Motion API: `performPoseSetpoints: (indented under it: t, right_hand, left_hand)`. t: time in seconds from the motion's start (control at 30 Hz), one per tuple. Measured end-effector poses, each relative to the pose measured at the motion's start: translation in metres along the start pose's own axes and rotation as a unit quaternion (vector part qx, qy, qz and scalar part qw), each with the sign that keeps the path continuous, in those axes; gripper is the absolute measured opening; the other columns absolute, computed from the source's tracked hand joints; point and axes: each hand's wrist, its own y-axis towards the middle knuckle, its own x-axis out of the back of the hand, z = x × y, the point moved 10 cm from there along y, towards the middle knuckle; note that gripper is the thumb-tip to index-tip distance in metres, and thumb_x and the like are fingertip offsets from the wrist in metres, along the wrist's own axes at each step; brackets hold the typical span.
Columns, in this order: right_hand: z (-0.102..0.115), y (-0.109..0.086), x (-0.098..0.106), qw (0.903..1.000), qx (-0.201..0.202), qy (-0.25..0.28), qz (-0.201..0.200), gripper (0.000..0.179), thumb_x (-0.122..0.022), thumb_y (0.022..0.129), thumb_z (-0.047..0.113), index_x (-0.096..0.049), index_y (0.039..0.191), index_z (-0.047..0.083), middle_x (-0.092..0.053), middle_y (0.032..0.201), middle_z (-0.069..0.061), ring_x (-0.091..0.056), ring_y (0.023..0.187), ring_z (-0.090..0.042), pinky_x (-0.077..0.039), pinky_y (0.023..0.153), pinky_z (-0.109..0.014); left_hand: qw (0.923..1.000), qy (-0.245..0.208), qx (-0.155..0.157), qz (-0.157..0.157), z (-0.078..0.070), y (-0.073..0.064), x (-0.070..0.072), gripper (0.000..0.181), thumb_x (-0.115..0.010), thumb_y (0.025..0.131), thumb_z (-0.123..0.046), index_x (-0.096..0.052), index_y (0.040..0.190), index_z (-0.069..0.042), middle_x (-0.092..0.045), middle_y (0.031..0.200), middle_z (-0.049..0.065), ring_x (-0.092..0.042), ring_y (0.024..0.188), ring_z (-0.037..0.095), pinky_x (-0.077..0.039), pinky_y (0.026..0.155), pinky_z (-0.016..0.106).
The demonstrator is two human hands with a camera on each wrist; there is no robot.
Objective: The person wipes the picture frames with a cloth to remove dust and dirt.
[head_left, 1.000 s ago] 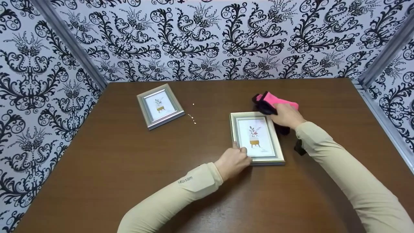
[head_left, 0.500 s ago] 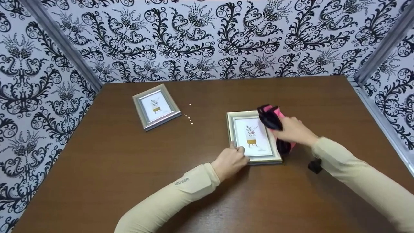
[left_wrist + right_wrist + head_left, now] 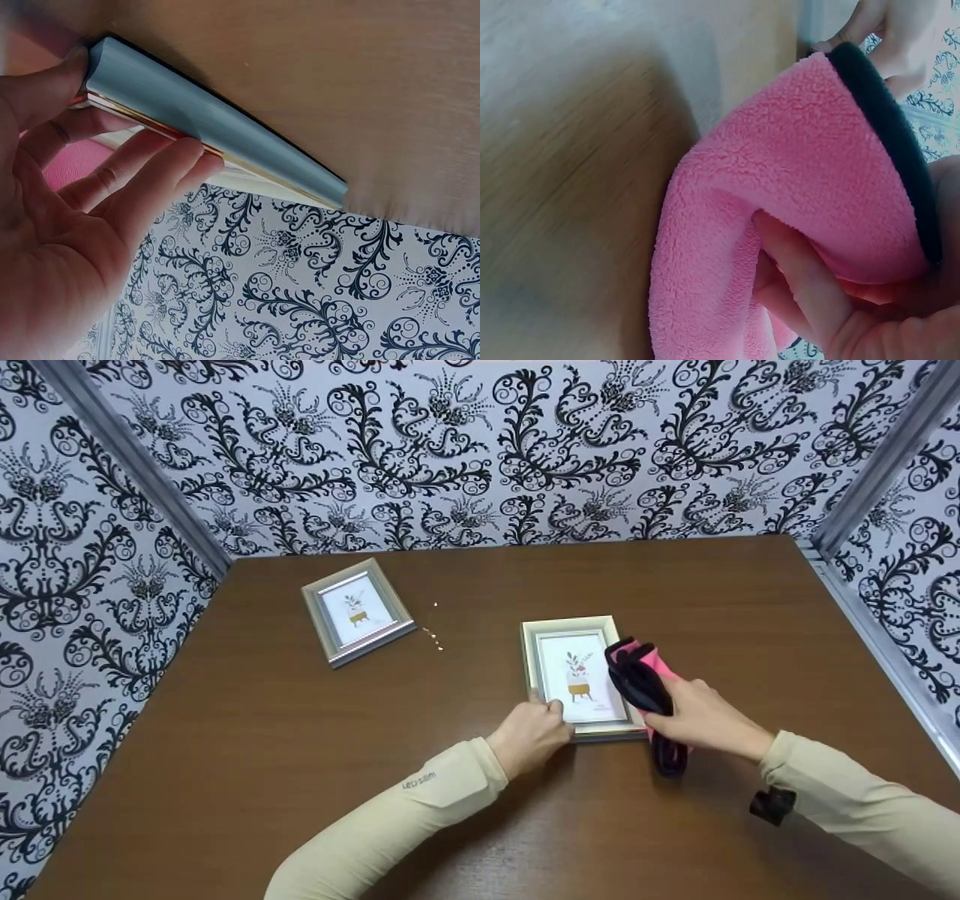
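A cream-and-grey picture frame [image 3: 568, 625] lies face up right of the table's middle, its print showing a plant in an orange pot on legs. My left hand [image 3: 529, 736] holds it by the lower left corner. In the left wrist view, thumb and fingers pinch the grey edge of that frame [image 3: 217, 124]. A pink cloth with black edging [image 3: 643, 684] overlaps the frame's right side, folded in the grip of my right hand [image 3: 711, 718]. Up close in the right wrist view, fingers press into the fleecy pink cloth [image 3: 780, 142].
A second, similar picture frame [image 3: 320, 616] lies tilted at the back left. Small bright specks [image 3: 433, 638] dot the brown table [image 3: 420, 705] beside it. Black-and-white patterned walls [image 3: 450, 450] enclose the back and sides. A small black device [image 3: 772, 804] sits under my right wrist.
My right hand has moved toward me along the frame's right side with the cloth, from its top right corner to near the bottom right. My left hand keeps its hold.
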Motion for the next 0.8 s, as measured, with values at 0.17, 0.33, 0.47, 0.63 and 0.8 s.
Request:
performPoseSetpoints:
  t: [0.17, 0.33, 0.47, 0.63, 0.8]
  right_hand:
    - [-0.004, 0.011, 0.006, 0.9998, -0.015, 0.013, 0.0, 0.028, -0.064, 0.084, 0.016, -0.055, 0.1, -0.006, -0.063, 0.074, -0.011, -0.062, 0.051, -0.016, -0.05, 0.043, -0.033]
    - [-0.012, 0.033, 0.016, 0.9995, -0.016, 0.025, -0.007, 0.031, -0.062, 0.087, 0.017, -0.055, 0.102, -0.009, -0.064, 0.079, -0.016, -0.064, 0.057, -0.02, -0.053, 0.049, -0.033]
    - [-0.02, 0.057, 0.024, 0.9985, -0.021, 0.049, -0.016, 0.029, -0.059, 0.089, 0.014, -0.052, 0.102, -0.011, -0.064, 0.081, -0.021, -0.064, 0.058, -0.021, -0.053, 0.05, -0.033]
    - [-0.03, 0.084, 0.032, 0.9959, -0.042, 0.075, -0.03, 0.03, -0.054, 0.091, 0.012, -0.05, 0.108, -0.011, -0.063, 0.086, -0.026, -0.063, 0.057, -0.02, -0.054, 0.049, -0.034]
    - [-0.037, 0.102, 0.033, 0.9904, -0.056, 0.118, -0.043, 0.032, -0.052, 0.091, 0.012, -0.05, 0.115, -0.01, -0.061, 0.095, -0.027, -0.06, 0.058, -0.014, -0.051, 0.049, -0.029]
  left_hand:
    - [0.9999, -0.002, -0.01, 0.007, 0.003, 0.001, 0.002, 0.012, -0.066, 0.084, -0.018, -0.075, 0.092, -0.023, -0.065, 0.081, 0.003, -0.064, 0.069, 0.017, -0.056, 0.056, 0.03]
    - [1.0, -0.001, -0.008, 0.004, 0.005, 0.002, 0.002, 0.013, -0.064, 0.086, -0.016, -0.075, 0.091, -0.022, -0.064, 0.08, 0.002, -0.064, 0.069, 0.016, -0.055, 0.054, 0.028]
    - [0.9999, -0.003, -0.007, 0.012, 0.005, 0.003, 0.002, 0.013, -0.064, 0.086, -0.016, -0.074, 0.09, -0.023, -0.063, 0.08, 0.002, -0.063, 0.066, 0.015, -0.054, 0.051, 0.026]
    - [0.9999, -0.002, -0.008, 0.012, 0.003, 0.003, 0.001, 0.014, -0.064, 0.086, -0.016, -0.074, 0.089, -0.025, -0.062, 0.079, 0.0, -0.062, 0.065, 0.012, -0.052, 0.047, 0.023]
    - [0.9999, -0.008, -0.009, 0.009, 0.001, 0.002, 0.0, 0.012, -0.065, 0.085, -0.016, -0.074, 0.088, -0.024, -0.062, 0.08, 0.0, -0.061, 0.065, 0.012, -0.052, 0.048, 0.024]
